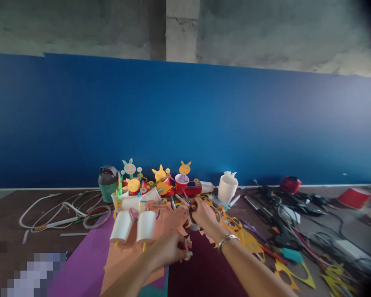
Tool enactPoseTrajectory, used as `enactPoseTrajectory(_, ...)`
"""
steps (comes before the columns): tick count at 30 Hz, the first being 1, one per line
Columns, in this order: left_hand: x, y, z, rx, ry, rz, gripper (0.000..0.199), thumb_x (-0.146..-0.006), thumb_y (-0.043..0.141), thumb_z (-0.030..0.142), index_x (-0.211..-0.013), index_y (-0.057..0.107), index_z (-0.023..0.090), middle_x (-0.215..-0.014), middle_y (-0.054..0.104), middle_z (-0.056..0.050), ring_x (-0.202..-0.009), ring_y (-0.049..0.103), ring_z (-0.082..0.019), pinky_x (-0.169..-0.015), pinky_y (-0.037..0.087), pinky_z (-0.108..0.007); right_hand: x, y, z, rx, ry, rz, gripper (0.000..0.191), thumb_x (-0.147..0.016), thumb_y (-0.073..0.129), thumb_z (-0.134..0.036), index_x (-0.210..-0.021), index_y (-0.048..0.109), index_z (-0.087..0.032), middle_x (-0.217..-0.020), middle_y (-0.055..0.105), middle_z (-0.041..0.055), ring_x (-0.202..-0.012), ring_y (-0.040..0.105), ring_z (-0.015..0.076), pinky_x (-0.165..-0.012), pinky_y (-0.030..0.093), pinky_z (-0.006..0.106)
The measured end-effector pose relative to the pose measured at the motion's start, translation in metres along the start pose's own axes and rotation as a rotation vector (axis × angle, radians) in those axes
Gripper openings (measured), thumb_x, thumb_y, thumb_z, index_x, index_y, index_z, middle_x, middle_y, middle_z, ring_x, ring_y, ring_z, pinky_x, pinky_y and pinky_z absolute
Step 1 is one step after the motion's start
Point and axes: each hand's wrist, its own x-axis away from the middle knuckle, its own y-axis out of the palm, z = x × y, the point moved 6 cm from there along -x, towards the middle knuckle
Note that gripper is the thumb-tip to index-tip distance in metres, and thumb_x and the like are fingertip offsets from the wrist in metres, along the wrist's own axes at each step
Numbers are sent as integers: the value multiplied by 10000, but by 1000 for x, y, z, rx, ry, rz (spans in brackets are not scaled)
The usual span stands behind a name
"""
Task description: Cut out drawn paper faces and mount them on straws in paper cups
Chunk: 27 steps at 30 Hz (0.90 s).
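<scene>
Two hands I see, low and central in the frame. The left hand (170,249) has its grip pinched together on a small paper piece (188,255). Near the centre, the right hand (202,213) bends its fingers beside dark scissors (191,210); whether this grip holds them, I cannot tell. White cups (146,227) occupy orange paper (117,264), left of centre.

Grey concrete wall (80,29): dim, murky
Smooth blue panel (173,123): deeper at left, pale sheen toward the right
Bare left hand (170,249) and right hand (204,214): soft, fine detail smeared
Red tapered tub (355,198): blurred
Upper right corner: black vignette
Lower left: coarse pixel blocks
</scene>
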Motion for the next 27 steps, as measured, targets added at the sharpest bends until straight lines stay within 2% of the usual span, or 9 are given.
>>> enactPoseTrajectory(4, -2, -8, 5, -96, 38, 118, 98, -586, 727, 222, -633, 642, 207, -527, 575, 20, -451, 489, -140, -424, 273, -225, -6, 9, -7, -47, 17, 11, 207, -686, 562, -165, -890, 594, -174, -836, 680, 93, -789, 619, 240, -606, 358, 272)
enactPoseTrajectory(7, -3, -29, 14, -118, 108, 351, 168, -644, 708, 313, -600, 588, 205, -503, 523, 28, -481, 476, -141, -461, 279, -232, -6, 2, -10, -124, -18, 37, 242, -702, 532, -147, -937, 576, -187, -863, 673, 66, -789, 613, 210, -628, 390, 259)
enactPoseTrajectory(10, 0, -54, 19, 50, 134, 685, 263, -679, 692, 395, -622, 520, 203, -555, 509, 40, -497, 464, -121, -511, 331, -238, -3, -12, -13, -455, -134, 72, 253, -733, 548, -188, -986, 539, -184, -848, 659, 45, -768, 604, 187, -643, 428, 252)
enactPoseTrajectory(12, 1, -60, 19, 222, 128, 792, 287, -664, 711, 410, -762, 539, 201, -710, 581, 14, -541, 504, -117, -545, 384, -244, 2, -19, -15, -777, -205, 53, 291, -714, 618, -220, -986, 522, -181, -817, 643, 35, -748, 596, 182, -629, 438, 250)
enactPoseTrajectory(15, -5, -49, 26, 541, 146, 581, 360, -669, 722, 397, -907, 572, 172, -875, 642, -55, -691, 599, -156, -607, 450, -259, 14, -16, -15, -1048, -182, -60, 377, -661, 724, -245, -970, 516, -188, -725, 605, -4, -654, 566, 152, -565, 425, 230)
enactPoseTrajectory(17, -6, -38, 29, 743, 120, 441, 313, -684, 724, 378, -863, 595, 156, -738, 640, -25, -642, 596, -138, -562, 446, -229, 27, -11, -16, -1114, -126, -95, 383, -656, 753, -284, -950, 526, -190, -690, 586, -18, -617, 549, 140, -549, 422, 227)
enactPoseTrajectory(19, -4, -36, 25, 850, 49, 473, 265, -680, 734, 359, -761, 583, 157, -529, 531, 55, -468, 491, -71, -446, 369, -170, 42, -6, -17, -1153, -81, -101, 348, -695, 735, -350, -939, 541, -195, -732, 600, -3, -653, 563, 149, -578, 444, 240)
enactPoseTrajectory(22, -2, -38, 11, 923, -18, 579, 322, -654, 758, 351, -616, 496, 167, -427, 382, 109, -374, 344, -27, -375, 274, -140, 64, 8, -25, -1189, -86, -224, 328, -724, 705, -436, -892, 559, -195, -762, 611, 11, -646, 566, 149, -588, 472, 258)
enactPoseTrajectory(27, -4, -35, -4, 942, -59, 633, 383, -630, 781, 322, -580, 429, 182, -437, 401, 108, -383, 384, -30, -400, 333, -143, 80, 30, -33, -1185, -104, -449, 380, -744, 667, -505, -895, 558, -174, -636, 580, -10, -553, 566, 130, -491, 457, 228)
